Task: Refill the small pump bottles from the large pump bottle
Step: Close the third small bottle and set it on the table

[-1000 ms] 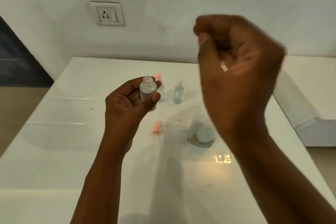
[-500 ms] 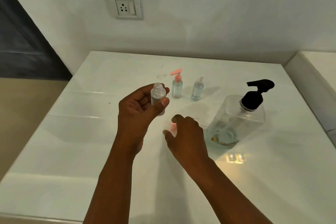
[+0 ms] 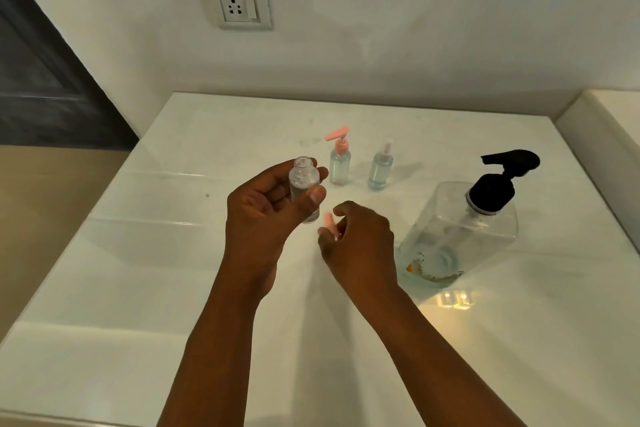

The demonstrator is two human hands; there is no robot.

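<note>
Small open bottle (image 3: 304, 189) upright in left hand (image 3: 266, 218), thumb and fingers (image 3: 317, 196) wrapped round body, neck clear, ready for capping or filling. Clear, uncapped, liquid level hard to read. Right hand (image 3: 360, 246) low over table (image 3: 173, 270), fingers curled on pink pump cap (image 3: 329, 222), likely for this bottle. Two small capped bottles (image 3: 340, 165) stand behind; large pump bottle (image 3: 460, 232) at right, nearly empty.

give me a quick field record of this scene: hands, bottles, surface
left hand: holds open small bottle, pump off
right hand: fingers curled round pink pump cap
small bottles standing: pink pump bottle, clear spray bottle
large pump bottle: black pump, nearly empty, right of the hands
surface: white counter
wall: socket
</note>
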